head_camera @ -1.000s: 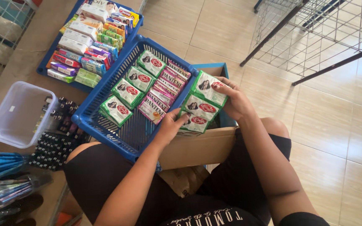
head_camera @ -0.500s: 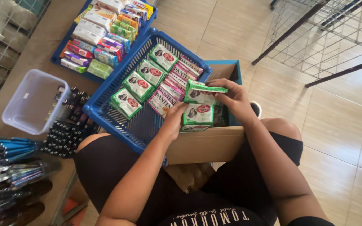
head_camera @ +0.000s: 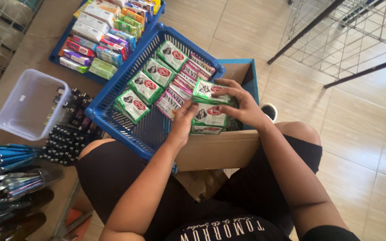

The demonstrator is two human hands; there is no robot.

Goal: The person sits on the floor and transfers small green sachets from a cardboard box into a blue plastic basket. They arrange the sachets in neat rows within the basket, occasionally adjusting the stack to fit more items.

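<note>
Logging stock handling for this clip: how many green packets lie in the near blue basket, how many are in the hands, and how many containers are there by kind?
Green packets lying in the near blue basket: 4
Green packets held between left hand and right hand over the cardboard box: about 3, stacked
Blue baskets: 2
Clear tub: 1
Cardboard box: 1
Total: about 11
</note>
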